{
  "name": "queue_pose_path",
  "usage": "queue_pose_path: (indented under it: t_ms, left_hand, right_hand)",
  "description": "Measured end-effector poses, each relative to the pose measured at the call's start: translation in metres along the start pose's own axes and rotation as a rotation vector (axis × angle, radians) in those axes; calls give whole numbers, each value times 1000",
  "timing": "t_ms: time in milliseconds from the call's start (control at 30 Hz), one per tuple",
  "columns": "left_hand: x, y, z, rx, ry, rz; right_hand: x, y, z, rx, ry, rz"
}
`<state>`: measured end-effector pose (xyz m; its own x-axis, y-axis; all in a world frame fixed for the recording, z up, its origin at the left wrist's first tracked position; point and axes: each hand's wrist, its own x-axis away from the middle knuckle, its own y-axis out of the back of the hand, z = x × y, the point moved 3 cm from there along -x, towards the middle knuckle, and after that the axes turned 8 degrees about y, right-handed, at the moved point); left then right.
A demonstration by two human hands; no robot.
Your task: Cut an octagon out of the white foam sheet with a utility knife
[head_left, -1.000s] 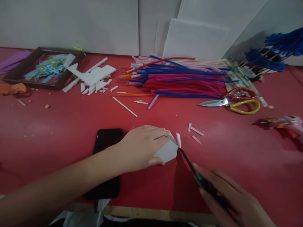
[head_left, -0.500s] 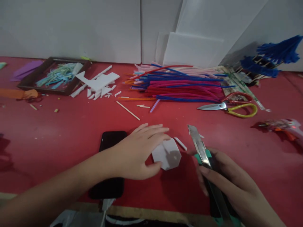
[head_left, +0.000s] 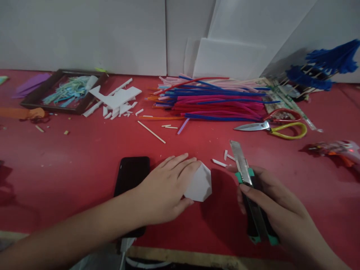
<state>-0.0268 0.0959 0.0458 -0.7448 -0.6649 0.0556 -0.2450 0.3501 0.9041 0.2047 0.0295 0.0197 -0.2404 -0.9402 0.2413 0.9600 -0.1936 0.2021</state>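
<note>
My left hand (head_left: 172, 187) lies over the left part of a small many-sided white board piece (head_left: 200, 184), with thumb and fingers around its edges. The piece rests on the red tabletop, its left side hidden under the fingers. To the right, my right hand (head_left: 274, 202) is wrapped round a black and green utility knife (head_left: 247, 187). Its blade is out and points away from me, apart from the white piece. Between the knife and the piece lie a few thin white offcuts (head_left: 219, 162). A black phone (head_left: 132, 176) is partly covered by my left forearm.
Behind my hands are a heap of coloured pipe cleaners (head_left: 219, 99) and scissors (head_left: 270, 126). A glue gun (head_left: 334, 149) lies at the right. White scraps (head_left: 116, 99) and a dark-framed tray (head_left: 75, 110) stand at the back left. Thin sticks (head_left: 152, 132) lie mid-table.
The white piece has turned under my left hand, which has shifted slightly down. A white offcut has moved right, towards the others. My right hand and the knife have moved slightly right and away from me.
</note>
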Motion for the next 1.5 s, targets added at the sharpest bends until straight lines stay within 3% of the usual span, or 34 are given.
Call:
queue_pose_path:
  t_ms: [167, 300, 433, 567, 733, 800, 1000, 1200, 1500]
  left_hand:
    - [3, 12, 16, 97, 33, 70]
    - [-4, 5, 18, 113, 83, 79]
    - [-9, -5, 15, 153, 8, 67]
    - [-7, -1, 13, 98, -67, 52]
    - [-8, 8, 2, -6, -127, 25]
    - [-11, 10, -2, -19, -173, 15]
    - [-17, 10, -2, -76, -215, 55]
    - [-16, 9, -2, -143, -216, 22]
    - [-15, 2, -6, -185, -249, -25]
  right_hand:
    - [1, -9, 10, -99, -76, 189]
    - [-10, -6, 10, -151, -73, 125]
    - [-15, -1, -2, -202, -62, 108]
    - [-5, 7, -12, 21, -17, 111]
    - [15, 6, -5, 502, 411, 158]
    - [20, 2, -2, 589, 502, 161]
    - [18, -9, 10, 671, 592, 221]
    - [15, -16, 19, 687, 631, 283]
    - [10, -14, 16, 641, 555, 344]
